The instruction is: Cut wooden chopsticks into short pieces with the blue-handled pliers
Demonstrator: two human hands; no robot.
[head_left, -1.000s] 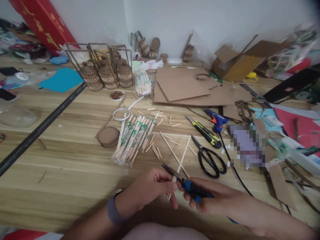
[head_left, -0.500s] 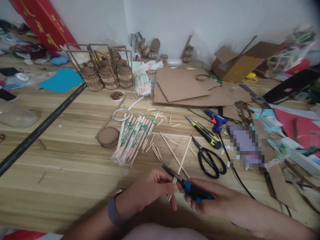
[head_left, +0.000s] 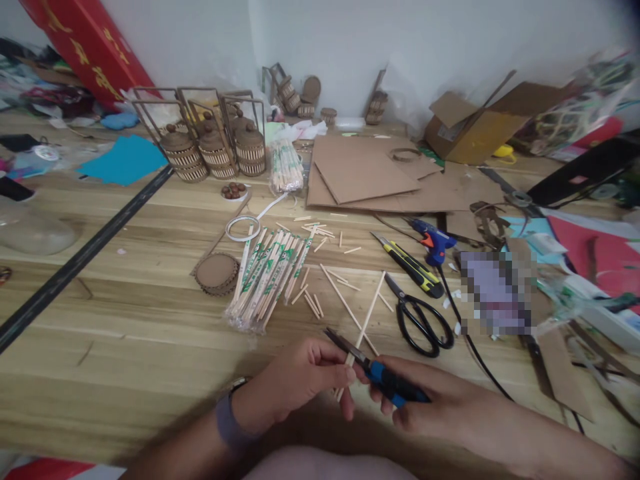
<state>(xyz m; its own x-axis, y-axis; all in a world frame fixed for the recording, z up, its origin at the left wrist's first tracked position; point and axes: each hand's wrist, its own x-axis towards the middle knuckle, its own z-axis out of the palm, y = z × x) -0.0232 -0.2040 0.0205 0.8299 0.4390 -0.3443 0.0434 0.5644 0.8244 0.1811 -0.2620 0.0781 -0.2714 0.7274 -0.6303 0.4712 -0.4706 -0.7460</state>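
Note:
Low in the middle, my left hand (head_left: 320, 373) is closed, pinching a thin pale wooden chopstick (head_left: 373, 307) and what looks like another short stick beside it. My right hand (head_left: 415, 393) grips shears (head_left: 387, 381) with blue-and-black handles. Their dark blades lie across the chopstick just above my left fingertips. A second loose chopstick (head_left: 340, 293) crosses behind on the table. Short cut stick pieces (head_left: 313, 305) are scattered ahead of my hands. To their left lies a bundle of paper-wrapped chopsticks (head_left: 270, 273).
Black-handled scissors (head_left: 425, 323), a yellow utility knife (head_left: 410, 267) and a blue glue gun (head_left: 434, 241) lie to the right. Cardboard sheets (head_left: 365, 173) are behind. Small lidded baskets with tall handles (head_left: 215, 153) stand back left, near a round cardboard piece (head_left: 217, 273) and tape roll (head_left: 243, 229).
Almost nothing differs. My hands, the chopstick and the shears hold nearly the same place, with only a very slight shift of the view.

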